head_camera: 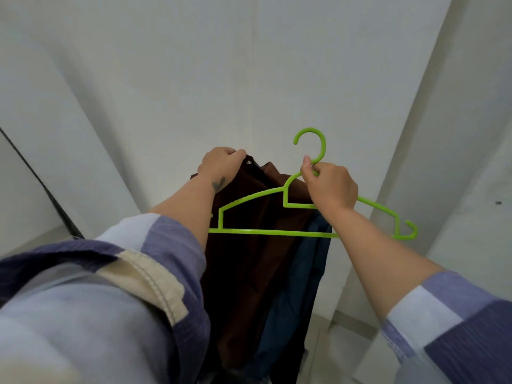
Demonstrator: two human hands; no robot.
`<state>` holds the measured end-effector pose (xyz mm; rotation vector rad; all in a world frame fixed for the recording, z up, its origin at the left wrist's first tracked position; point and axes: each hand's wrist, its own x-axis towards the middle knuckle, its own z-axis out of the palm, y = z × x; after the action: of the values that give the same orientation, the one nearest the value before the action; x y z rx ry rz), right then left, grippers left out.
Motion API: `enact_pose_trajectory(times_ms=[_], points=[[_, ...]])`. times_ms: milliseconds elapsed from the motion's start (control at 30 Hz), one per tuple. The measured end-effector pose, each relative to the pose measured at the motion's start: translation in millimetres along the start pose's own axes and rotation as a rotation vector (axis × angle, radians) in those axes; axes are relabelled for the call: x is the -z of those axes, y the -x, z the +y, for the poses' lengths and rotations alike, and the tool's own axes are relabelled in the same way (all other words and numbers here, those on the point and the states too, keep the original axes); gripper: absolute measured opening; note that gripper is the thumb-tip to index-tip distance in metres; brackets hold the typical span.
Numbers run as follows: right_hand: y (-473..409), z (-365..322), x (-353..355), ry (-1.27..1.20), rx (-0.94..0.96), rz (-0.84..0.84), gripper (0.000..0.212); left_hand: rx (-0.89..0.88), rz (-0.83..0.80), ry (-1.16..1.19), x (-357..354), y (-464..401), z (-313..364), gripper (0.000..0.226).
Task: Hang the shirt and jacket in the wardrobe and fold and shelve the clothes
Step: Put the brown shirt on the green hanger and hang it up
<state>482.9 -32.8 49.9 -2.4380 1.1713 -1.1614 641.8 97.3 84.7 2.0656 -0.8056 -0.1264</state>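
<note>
- Right hand (329, 187) pinches the green hanger (266, 231) at its neck, bar running left-right.
- Left hand (220, 164) grips the brown jacket (249, 259) collar, hanging just behind the hanger, left of the right hand's grip.

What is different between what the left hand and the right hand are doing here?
The left hand grips the top edge of a dark brown garment, while the right hand pinches the neck of a green hanger just below its hook. The left hand's load is soft cloth that hangs straight down; the right hand's is a rigid plastic frame, held level in front of that cloth. Both hands are raised to about the same height.
</note>
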Motion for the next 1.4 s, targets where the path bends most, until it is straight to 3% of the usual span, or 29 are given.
enact_pose_trajectory(times_ms=[167, 400, 500, 667, 767, 1167, 1400], points=[[6.8, -10.7, 7.8, -0.002, 0.021, 0.030, 0.059, -0.009, -0.022, -0.043, 13.4, 15.8, -7.3, 0.027], [0.3, -17.3, 28.1, -0.003, 0.062, 0.097, 0.057, 0.075, 0.113, -0.151, 34.6, 27.9, -14.3, 0.040], [-5.8, -15.7, 36.4, -0.005, 0.057, 0.136, 0.058, 0.058, 0.155, -0.168, 39.9, 25.3, -26.8, 0.034], [-16.1, -19.0, 46.7, -0.010, 0.016, 0.192, 0.057, -0.011, 0.160, -0.052, 42.7, 20.5, -46.1, 0.025], [-19.4, -24.2, 47.0, -0.011, -0.009, 0.200, 0.057, -0.045, 0.185, -0.014, 45.7, 17.9, -45.3, 0.036], [-4.0, -79.3, 12.1, -0.065, 0.040, 0.024, 0.055, -0.261, 0.263, -0.053, 51.3, 17.8, -37.7, 0.042], [14.3, -117.8, -16.5, -0.339, 0.095, -0.164, 0.051, -0.468, 0.238, 0.048, 51.5, 35.3, 1.5, 0.041]])
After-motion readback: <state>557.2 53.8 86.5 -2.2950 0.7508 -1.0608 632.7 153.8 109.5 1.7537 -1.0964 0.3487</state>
